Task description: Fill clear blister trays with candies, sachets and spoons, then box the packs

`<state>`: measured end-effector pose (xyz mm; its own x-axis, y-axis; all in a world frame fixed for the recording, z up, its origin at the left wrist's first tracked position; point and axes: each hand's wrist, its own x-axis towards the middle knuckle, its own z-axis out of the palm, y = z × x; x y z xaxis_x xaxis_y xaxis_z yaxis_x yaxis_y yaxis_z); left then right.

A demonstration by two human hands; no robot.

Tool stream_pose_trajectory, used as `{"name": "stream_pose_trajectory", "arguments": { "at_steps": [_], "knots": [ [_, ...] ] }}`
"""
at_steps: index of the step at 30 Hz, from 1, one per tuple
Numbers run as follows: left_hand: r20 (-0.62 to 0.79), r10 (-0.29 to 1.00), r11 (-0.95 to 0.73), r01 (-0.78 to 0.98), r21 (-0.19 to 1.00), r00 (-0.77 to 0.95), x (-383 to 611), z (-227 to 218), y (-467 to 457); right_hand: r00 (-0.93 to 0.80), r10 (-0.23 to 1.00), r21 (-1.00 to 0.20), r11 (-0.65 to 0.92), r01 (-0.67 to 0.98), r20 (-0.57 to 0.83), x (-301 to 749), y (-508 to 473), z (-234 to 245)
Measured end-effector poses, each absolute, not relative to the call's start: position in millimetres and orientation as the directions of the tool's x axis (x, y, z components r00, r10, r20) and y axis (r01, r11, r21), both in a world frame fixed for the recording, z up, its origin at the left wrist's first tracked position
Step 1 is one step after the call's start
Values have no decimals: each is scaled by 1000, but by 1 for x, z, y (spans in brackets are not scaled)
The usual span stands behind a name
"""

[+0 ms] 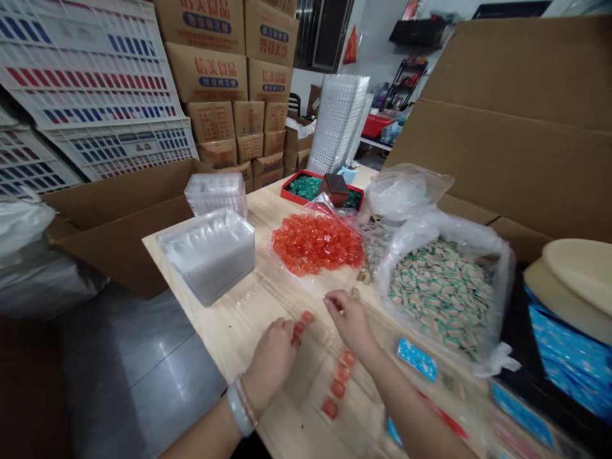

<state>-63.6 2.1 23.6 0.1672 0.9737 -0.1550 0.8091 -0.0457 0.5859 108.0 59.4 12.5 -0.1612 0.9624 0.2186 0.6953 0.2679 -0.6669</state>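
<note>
My left hand (273,357), with a bracelet at the wrist, is low over the table with its fingers closed on a small red square piece (297,329). Another red piece (307,316) lies just past its fingertips. My right hand (351,319) hovers to the right, thumb and forefinger pinched together; whatever is between them is hidden. Below it, several red square pieces (338,387) form a row, seemingly in a clear plastic tray whose edges are hard to make out. Beyond both hands spreads a heap of red pieces (315,242) on clear plastic.
Stacked clear trays (217,261) stand at the table's left edge. An open bag of small green-and-tan packets (440,293) sits on the right, near blue patterned packs (417,359). A red tray (291,191) with green pieces and a dark box (335,189) are at the back.
</note>
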Motion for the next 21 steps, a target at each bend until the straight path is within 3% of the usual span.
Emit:
{"name": "stream_pose_trajectory", "arguments": {
  "at_steps": [3,6,10,12,14,17,21],
  "knots": [
    [-28,978,-141,762,632,205,-64,32,25,-162,963,-590,261,764,217,117,91,3],
    [118,965,-261,802,538,235,-60,39,70,-222,957,-526,288,801,187,108,121,-3],
    [98,974,-226,901,369,205,-43,29,123,-207,964,-508,264,820,168,93,143,-8],
    [105,974,-227,905,360,202,-37,21,131,-198,966,-509,257,822,168,96,144,-12],
    [119,970,-241,904,354,212,-35,16,130,-195,966,-597,260,759,171,105,141,-18],
    [156,964,-263,841,473,213,-33,19,124,-161,975,-825,217,521,155,118,130,-22],
    [126,982,-181,507,843,142,-26,32,111,-114,993,-979,45,197,23,124,107,-11]
  ]
}}
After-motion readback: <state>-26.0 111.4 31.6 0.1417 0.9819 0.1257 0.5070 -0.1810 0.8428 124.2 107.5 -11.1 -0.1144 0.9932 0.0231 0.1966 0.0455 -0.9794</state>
